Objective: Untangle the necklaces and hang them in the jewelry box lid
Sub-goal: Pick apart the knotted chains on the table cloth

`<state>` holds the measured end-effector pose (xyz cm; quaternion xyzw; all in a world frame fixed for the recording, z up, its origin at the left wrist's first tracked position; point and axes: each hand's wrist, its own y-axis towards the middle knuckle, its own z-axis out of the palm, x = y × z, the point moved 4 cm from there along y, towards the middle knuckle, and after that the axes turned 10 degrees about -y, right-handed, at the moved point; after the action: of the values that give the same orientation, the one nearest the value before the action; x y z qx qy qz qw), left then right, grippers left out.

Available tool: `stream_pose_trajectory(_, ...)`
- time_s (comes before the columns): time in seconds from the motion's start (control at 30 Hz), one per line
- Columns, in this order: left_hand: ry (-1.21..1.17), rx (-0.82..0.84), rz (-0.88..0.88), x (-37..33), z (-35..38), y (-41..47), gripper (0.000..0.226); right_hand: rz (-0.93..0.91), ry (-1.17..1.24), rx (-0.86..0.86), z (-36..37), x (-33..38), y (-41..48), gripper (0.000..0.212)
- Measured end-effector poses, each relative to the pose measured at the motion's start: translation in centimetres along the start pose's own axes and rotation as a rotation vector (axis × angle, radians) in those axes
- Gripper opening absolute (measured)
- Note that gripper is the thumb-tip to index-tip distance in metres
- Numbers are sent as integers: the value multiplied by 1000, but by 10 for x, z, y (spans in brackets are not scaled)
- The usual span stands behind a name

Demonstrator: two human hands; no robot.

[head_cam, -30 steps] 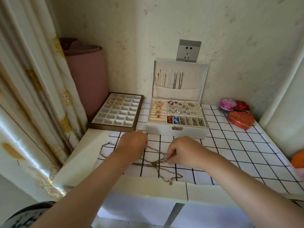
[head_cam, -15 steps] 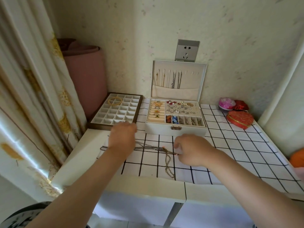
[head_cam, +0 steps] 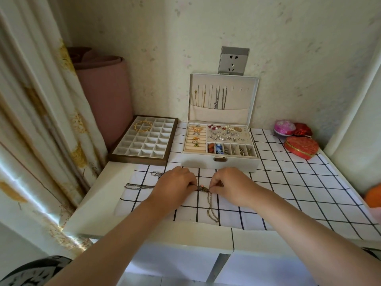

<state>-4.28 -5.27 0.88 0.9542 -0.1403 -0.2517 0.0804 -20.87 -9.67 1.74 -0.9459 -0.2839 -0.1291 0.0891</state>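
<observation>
I'm working on the necklaces [head_cam: 203, 188], which are bunched together on the checked cloth [head_cam: 288, 182] over the counter [head_cam: 99, 195], right between my two grips. My left grip [head_cam: 175, 183] is pinching one side of the bunch and my right grip [head_cam: 233, 185] is pinching the other, fingertips curled in tight. One chain [head_cam: 138, 186] is trailing out past my left grip, and a looped strand [head_cam: 212, 209] is running back toward me from under the pinch. Tease, don't tug, I'm telling myself: pulling apart hard would likely cinch it. Better to be easing slack inward and feeding one strand through. Just beyond my knuckles the jewelry box [head_cam: 220, 162] is standing open. Its lid [head_cam: 223, 96] is upright, showing free hooks to the right of the chains already hanging.
</observation>
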Motion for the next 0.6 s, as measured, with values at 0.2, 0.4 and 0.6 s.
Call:
stream_pose_trajectory(0.2, -150, -20, 5, 6, 0, -10, 20, 34, 253, -18, 0, 4, 0, 14)
stream_pose_trajectory(0.4, -669, -61, -240, 2, 6, -14, 22, 9, 442, 48, -1, 14, -2, 19)
stream_pose_trajectory(0.6, -766, -139, -323, 5, -4, -12, 13, 50, 472, 30, -6, 13, -1, 16)
